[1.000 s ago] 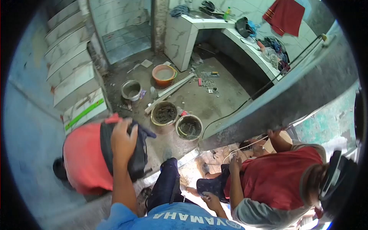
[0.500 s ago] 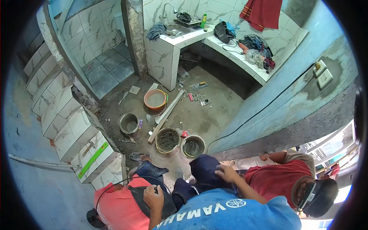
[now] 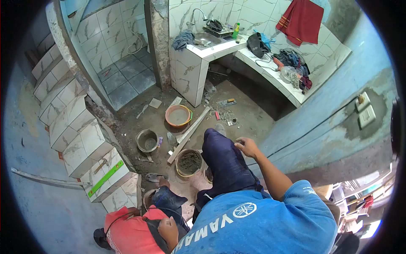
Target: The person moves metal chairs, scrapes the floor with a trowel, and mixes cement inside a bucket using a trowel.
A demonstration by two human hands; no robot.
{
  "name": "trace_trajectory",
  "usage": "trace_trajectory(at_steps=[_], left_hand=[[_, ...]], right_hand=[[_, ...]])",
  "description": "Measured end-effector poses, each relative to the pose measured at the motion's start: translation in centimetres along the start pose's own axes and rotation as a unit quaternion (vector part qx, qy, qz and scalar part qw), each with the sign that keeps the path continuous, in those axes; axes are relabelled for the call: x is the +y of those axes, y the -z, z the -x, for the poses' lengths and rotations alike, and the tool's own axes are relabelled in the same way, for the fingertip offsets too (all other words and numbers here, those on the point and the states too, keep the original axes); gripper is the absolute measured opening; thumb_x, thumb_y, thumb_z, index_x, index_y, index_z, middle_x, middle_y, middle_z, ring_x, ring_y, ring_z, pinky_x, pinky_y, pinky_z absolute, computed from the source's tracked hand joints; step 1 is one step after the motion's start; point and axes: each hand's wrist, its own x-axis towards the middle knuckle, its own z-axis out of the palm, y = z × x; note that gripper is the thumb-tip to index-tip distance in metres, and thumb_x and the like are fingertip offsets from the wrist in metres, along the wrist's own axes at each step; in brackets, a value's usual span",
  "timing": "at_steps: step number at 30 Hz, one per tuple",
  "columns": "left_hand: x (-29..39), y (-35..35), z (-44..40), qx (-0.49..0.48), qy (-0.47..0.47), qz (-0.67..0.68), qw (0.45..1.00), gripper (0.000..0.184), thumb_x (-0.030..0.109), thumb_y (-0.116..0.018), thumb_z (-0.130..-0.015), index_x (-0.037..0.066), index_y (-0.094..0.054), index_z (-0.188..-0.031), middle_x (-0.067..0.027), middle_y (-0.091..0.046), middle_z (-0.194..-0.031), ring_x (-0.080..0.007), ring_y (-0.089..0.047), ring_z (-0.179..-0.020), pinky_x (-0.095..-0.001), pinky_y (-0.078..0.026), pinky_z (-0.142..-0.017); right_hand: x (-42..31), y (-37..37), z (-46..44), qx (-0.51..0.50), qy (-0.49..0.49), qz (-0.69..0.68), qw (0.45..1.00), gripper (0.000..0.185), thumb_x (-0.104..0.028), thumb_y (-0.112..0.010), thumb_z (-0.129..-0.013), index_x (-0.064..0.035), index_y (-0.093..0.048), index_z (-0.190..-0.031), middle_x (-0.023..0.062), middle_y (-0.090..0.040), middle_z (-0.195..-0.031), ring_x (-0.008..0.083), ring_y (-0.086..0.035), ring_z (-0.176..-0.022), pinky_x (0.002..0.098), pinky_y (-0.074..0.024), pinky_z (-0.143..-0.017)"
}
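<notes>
My right hand is beside my raised knee in dark trousers, its fingers apart and the fingertips close to the cloth. My left hand is low in the view, fingers curled, over a dark cloth or bag against a person in a coral-red shirt. What it holds, if anything, is hidden. A bucket of dark mortar stands left of my knee. My leg mostly covers a second bucket.
An orange basin, a grey bucket and a wooden plank are on the rough floor. Tiled steps on the left carry a green level and a hammer. A cable runs along the blue wall.
My knee has risen forward over one bucket, and my right hand has moved up and forward with it. The person in the dark red shirt has mostly left the view.
</notes>
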Motion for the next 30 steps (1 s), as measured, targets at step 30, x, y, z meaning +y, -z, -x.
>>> trace_trajectory(at_steps=[30], left_hand=[[66.0, -45.5, -64.4, -0.115, -0.415, -0.127, 0.893, 0.034, 0.021, -0.067, -0.072, 0.002, -0.057, -0.098, -0.0171, -0.054, -0.094, -0.034, -0.051, -0.092, -0.0429, -0.042, -0.079]], right_hand=[[32.4, 19.1, -43.6, 0.177, -0.26, -0.283, 0.906, 0.022, -0.019, -0.062, -0.084, 0.0003, -0.06, -0.095, 0.0006, -0.054, -0.064, 0.0093, -0.047, -0.054, 0.0251, -0.0414, -0.052]])
